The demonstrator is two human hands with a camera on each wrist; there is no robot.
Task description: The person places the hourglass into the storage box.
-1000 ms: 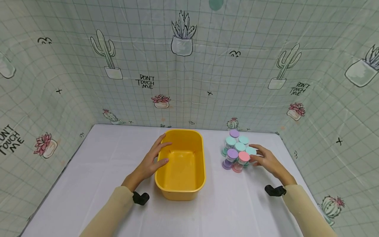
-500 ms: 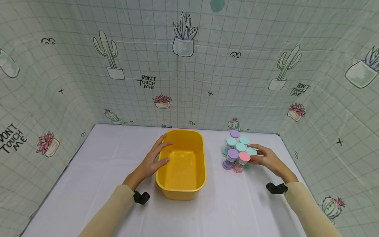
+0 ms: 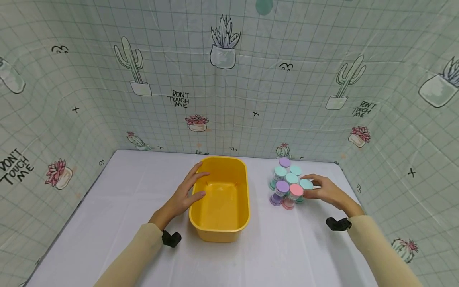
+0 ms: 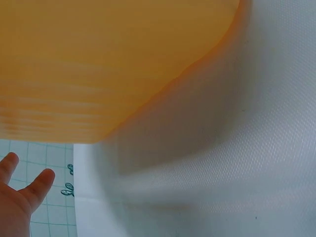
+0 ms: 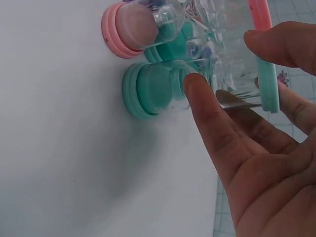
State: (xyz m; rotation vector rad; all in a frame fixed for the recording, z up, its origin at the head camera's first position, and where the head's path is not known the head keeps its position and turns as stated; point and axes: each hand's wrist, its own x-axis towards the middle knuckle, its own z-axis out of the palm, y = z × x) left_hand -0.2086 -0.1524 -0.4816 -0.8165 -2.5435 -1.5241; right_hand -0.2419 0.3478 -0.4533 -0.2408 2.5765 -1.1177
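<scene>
My right hand (image 3: 324,190) grips a teal-capped sand timer (image 3: 306,183) at the right side of a cluster. In the right wrist view, thumb and fingers close round the clear body and teal top cap of this timer (image 5: 268,86), whose teal base is lowest. Beside it stand a pink sand timer (image 3: 296,190), a purple one (image 3: 282,187) and several more teal ones. A yellow plastic tub (image 3: 219,203) stands left of them, with nothing inside. My left hand (image 3: 181,197) lies over its left rim, fingers spread and extended; the tub's outer wall (image 4: 118,74) fills much of the left wrist view.
A white cloth (image 3: 136,191) covers the table. Behind and at both sides hangs a grid-patterned curtain (image 3: 233,91) with cactus drawings. Another purple-capped timer (image 3: 285,162) stands at the back of the cluster, near the table's far edge.
My right hand's fingers have closed in on the teal timer and shifted it slightly right, away from the pink one. The left hand stays at the tub's rim.
</scene>
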